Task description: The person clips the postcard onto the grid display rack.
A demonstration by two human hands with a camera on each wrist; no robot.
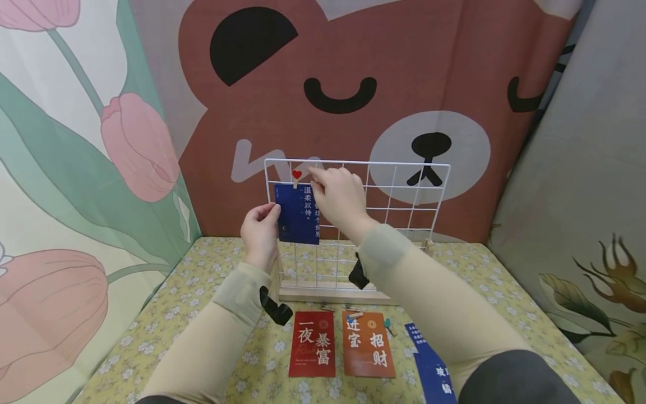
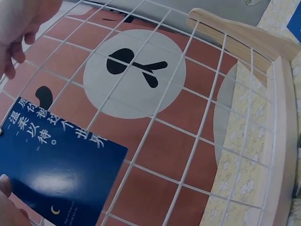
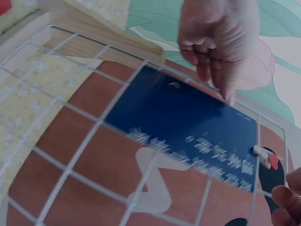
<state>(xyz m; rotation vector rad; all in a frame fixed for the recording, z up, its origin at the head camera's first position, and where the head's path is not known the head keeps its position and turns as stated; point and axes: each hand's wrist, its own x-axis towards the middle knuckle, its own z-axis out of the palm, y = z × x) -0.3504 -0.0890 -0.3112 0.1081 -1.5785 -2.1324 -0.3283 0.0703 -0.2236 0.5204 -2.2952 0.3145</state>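
A blue card [image 1: 299,216] with white characters hangs against the upper left of a white wire grid [image 1: 353,163]. A small wooden clothespin [image 1: 295,182] with a red heart holds its top edge to a wire. My left hand [image 1: 261,233] pinches the card's left edge, thumb on the front. In the right wrist view, those fingertips [image 3: 229,100] sit right at the edge. My right hand [image 1: 340,196] is raised just right of the clothespin, with fingers apart from it and nothing held. In the left wrist view, the right hand's fingers [image 2: 16,52] hang loosely above the card.
The grid stands on a wooden base [image 1: 333,294]. In front lie a red card [image 1: 312,345], an orange card [image 1: 368,359] and blue cards [image 1: 434,370] partly behind my right arm. Clothespins lie near them, including one with a teal heart [image 1: 387,324]. A floral cloth [image 1: 202,280] covers the table.
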